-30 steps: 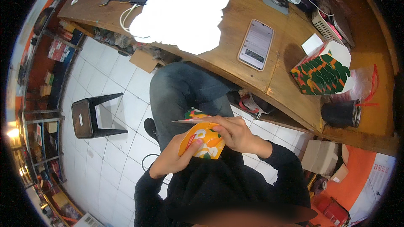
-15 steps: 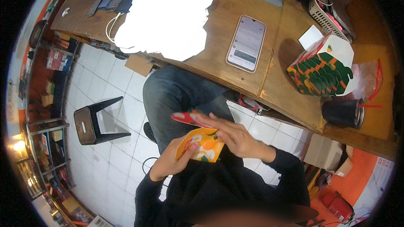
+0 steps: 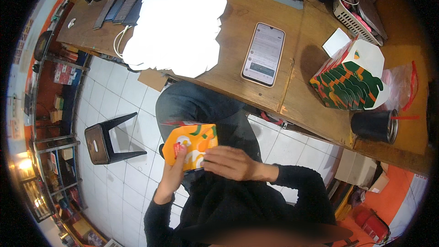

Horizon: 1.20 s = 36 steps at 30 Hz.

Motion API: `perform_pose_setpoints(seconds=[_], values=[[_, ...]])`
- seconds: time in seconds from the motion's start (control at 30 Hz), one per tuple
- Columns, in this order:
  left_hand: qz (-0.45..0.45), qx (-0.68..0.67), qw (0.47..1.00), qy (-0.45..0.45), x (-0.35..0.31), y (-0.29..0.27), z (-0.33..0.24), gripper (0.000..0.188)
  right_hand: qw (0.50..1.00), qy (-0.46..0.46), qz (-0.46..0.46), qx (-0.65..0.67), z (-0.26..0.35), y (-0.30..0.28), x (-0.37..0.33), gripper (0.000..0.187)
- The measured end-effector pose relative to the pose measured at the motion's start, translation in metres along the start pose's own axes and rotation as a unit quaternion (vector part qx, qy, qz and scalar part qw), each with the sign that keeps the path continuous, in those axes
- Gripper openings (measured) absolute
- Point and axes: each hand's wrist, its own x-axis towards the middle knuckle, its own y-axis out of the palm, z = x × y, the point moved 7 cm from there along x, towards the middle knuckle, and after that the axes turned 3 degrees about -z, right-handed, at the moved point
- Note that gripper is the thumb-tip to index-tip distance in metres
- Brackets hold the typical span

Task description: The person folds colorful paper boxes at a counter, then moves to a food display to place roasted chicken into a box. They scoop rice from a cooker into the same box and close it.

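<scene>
Beside a brown wooden table (image 3: pixel 238 9), the left hand (image 3: pixel 172 176) clamps an orange, patterned paperboard carton (image 3: pixel 201 141) over the lap (thumb on its face); the right hand (image 3: pixel 234 163) touches its edge, grip unclear.

One carton (image 3: pixel 201 141), patterned card: I see a yellow-orange face with white and green shapes and a small red patch; red edge visible behind; held tilted in the left hand (image 3: pixel 173 170), right hand (image 3: pixel 231 162) at its lower right edge.
</scene>
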Motion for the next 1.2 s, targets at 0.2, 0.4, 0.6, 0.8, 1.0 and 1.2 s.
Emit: perform_pose_setpoints(seconds=[0.2, 0.4, 0.6, 0.8, 1.0, 1.2], values=[[-0.031, -0.091, 0.991, -0.089, -0.004, -0.006, 0.021, 0.044, 0.999, -0.007, 0.004, 0.052, -0.001, 0.021, -0.016, 0.040], [-0.012, -0.180, 0.977, -0.114, -0.012, -0.004, 0.029, 0.040, 0.984, -0.177, -0.009, -0.005, 0.008, 0.024, -0.013, 0.028], [0.016, -0.147, 0.984, -0.097, -0.021, -0.004, 0.020, 0.038, 0.972, -0.234, -0.024, 0.005, 0.018, 0.016, -0.003, 0.020], [0.002, -0.156, 0.983, -0.096, -0.025, -0.003, 0.008, 0.037, 0.978, -0.191, -0.010, 0.077, 0.008, -0.004, 0.002, 0.021], [-0.014, -0.161, 0.984, -0.080, -0.022, 0.001, 0.002, 0.036, 0.980, -0.187, 0.009, 0.061, 0.003, -0.006, 0.006, 0.025], [-0.001, -0.171, 0.983, -0.069, -0.015, 0.005, 0.002, 0.042, 0.986, -0.119, -0.025, 0.112, -0.011, -0.012, 0.003, 0.029]])
